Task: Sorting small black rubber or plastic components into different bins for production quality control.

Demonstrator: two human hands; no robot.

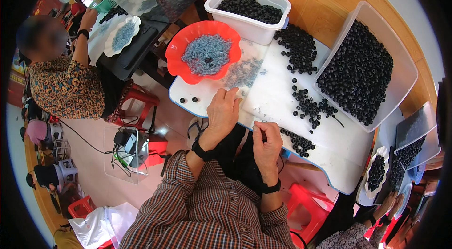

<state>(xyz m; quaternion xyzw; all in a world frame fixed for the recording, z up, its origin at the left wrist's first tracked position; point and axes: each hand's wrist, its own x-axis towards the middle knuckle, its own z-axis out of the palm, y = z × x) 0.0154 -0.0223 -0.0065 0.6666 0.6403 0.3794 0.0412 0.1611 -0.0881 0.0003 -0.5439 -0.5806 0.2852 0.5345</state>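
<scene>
My left hand (223,111) rests over the near edge of the white table, its fingertips drawn together beside scattered small grey pieces (245,73). What they pinch, if anything, is too small to make out. Lower and to the right, my right hand (267,144) is closed at the table's edge, thumb against the index finger; anything inside is hidden. Right beside it lies a row of black ring-like parts (299,142). Beyond my left hand, a red scalloped bowl (176,51) holds more grey pieces. Two loose black parts (188,100) sit near the table's left edge.
A white tub (254,27) and a large tilted clear bin (405,79) hold many black parts. Loose black parts (301,51) spread over the white sheet (268,93). Another person (70,74) works at the left table. A red stool (308,209) stands below right.
</scene>
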